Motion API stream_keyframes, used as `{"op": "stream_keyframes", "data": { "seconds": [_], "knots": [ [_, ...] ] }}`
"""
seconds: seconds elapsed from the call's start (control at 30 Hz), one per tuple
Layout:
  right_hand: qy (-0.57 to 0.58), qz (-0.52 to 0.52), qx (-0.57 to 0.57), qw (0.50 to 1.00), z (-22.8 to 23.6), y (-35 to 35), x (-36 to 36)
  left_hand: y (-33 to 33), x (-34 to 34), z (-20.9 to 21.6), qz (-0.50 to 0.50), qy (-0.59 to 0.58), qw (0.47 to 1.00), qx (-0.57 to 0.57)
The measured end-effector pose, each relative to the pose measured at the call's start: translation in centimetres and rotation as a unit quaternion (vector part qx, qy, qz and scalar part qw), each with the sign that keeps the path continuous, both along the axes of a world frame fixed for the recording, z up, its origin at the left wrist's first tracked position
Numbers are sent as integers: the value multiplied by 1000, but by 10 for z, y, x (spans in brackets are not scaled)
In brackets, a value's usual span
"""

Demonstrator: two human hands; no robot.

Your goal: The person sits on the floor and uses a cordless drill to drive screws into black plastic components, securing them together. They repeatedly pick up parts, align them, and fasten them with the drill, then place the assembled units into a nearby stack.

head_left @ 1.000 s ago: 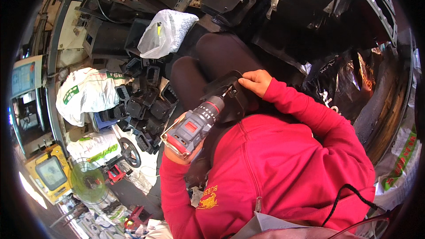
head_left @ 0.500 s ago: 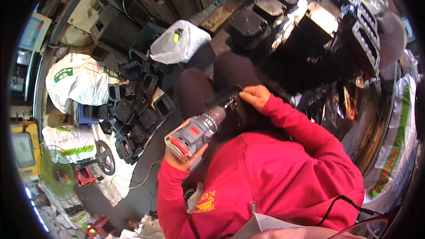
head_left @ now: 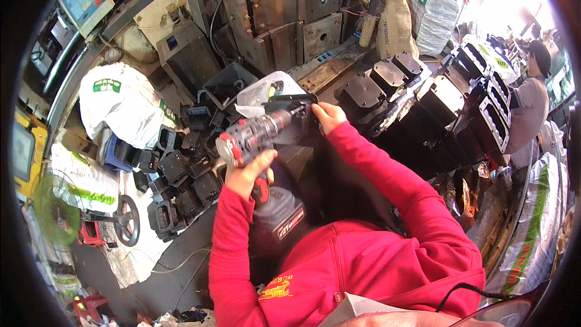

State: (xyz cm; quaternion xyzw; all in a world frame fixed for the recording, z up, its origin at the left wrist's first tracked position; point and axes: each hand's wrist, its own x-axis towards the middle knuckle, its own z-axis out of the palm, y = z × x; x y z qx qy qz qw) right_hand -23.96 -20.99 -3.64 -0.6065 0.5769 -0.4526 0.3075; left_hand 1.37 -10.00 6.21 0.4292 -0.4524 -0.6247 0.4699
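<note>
My left hand [head_left: 253,174] is closed around the handle of a grey and red cordless drill [head_left: 257,132], its battery hanging below. The drill points right and slightly away from me, and its bit ends close to a black plastic part [head_left: 301,99]; whether the two touch, I cannot tell. That part is gripped at its right side by my right hand [head_left: 330,117], fingers pinched on its edge. Both hands are held out in front of my lap. Just beyond the black part sits a clear plastic bag [head_left: 257,92] with small things in it.
Black plastic housings [head_left: 174,168] lie heaped on the left, beside a white sack [head_left: 118,106] and a green fan [head_left: 57,218]. Tall stacks of black parts [head_left: 417,130] stand at right, with a person [head_left: 532,109] beyond. Heavy metal blocks [head_left: 275,15] line the back.
Both hands have moved up and away from my lap, carrying the drill and the black part. My view has tilted upward, so more of the back and the other person shows.
</note>
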Motion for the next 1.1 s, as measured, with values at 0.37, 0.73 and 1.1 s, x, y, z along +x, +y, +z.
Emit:
{"op": "stream_keyframes", "data": {
  "seconds": [0.37, 0.73, 1.1],
  "knots": [
    [-309, -151, 247, 906, -90, -197, 59, -142, 13, -59, 99, 59, 993, 25],
    [5, -186, 246, 951, -141, -222, 49, -176, 27, -114, 209, 99, 971, 63],
    [-605, 13, 310, 733, -89, -187, 21, -164, 32, -107, 248, 144, 955, 76]
  ]
}}
